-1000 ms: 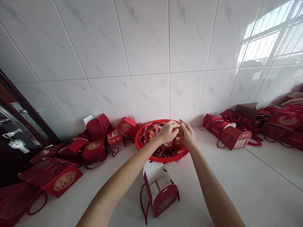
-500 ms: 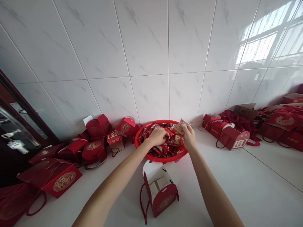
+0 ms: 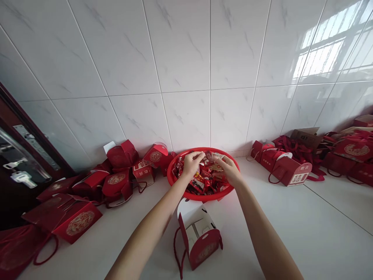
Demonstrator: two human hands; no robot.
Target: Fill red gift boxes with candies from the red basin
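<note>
A round red plastic basket holds many wrapped sweets, mostly red and shiny. Above its left half is my left hand, fingertips pinched together; what they hold, if anything, is hidden. Over the right half, my right hand grips a small cream-and-gold packet between thumb and fingers. In front of the basket stands an open red gift box with a white inside and a dark red cord handle. Its lid flap leans back toward the basket, and pale inner flaps show at the bottom.
Several red gift boxes with cord handles crowd the white worktop on the left. More boxes and red ribbon stand at right. Behind is a tiled wall; keys hang at the far left door.
My left hand has lifted from among the sweets. My right hand has lowered and moved slightly left with the packet, bringing it over the basket. The open box has not moved on the worktop.
</note>
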